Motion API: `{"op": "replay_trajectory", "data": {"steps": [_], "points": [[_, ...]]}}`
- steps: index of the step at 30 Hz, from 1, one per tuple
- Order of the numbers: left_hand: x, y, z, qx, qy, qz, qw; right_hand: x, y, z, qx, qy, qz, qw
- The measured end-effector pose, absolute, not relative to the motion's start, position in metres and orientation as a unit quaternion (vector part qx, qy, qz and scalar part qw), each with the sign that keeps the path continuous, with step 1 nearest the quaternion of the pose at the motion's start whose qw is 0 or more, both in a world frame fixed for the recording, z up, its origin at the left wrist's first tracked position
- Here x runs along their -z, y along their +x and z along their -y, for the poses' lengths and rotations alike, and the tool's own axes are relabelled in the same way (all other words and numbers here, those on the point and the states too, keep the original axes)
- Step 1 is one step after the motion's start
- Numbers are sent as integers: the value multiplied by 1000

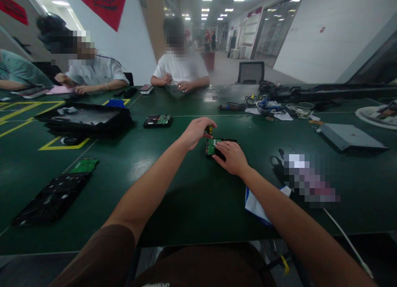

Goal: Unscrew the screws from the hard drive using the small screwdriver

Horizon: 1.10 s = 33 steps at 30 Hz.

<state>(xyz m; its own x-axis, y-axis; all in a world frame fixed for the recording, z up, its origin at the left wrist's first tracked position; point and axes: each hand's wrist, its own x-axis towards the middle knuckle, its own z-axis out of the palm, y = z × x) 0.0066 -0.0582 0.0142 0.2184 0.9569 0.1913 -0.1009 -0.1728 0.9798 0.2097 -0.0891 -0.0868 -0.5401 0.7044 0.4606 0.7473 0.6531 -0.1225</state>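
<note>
A hard drive (211, 148) with its green circuit board facing up lies on the table in front of me. My right hand (231, 156) grips it from the right, fingers over its top and thumb along the near edge, covering much of it. Just beyond the drive's left end, my left hand (198, 132) curls its fingers and thumb around a small black-and-yellow object (210, 130). The fingers partly hide this object, so its exact kind cannot be made out.
Another hard drive (157, 120) lies beyond my left arm. Black trays (89, 117) and a black panel with a green board (56, 196) are at left. To the right are a cloth (257, 206), a grey metal box (352, 136) and tangled cables (268, 105). People sit opposite.
</note>
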Motion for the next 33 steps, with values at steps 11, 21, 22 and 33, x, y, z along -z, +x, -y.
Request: {"op": "replay_trajectory", "data": {"steps": [11, 21, 22, 33], "points": [[-11, 7, 51, -572, 537, -421, 456, 85, 210, 90, 38, -417, 876, 241], [-18, 8, 60, -533, 542, -378, 529, 84, 210, 90, 34, -422, 876, 233], [-17, 8, 59, -536, 530, -362, 548, 84, 210, 90, 35, -422, 875, 233], [-19, 2, 58, -531, 527, -373, 549, 85, 210, 90, 43, -418, 875, 239]]}}
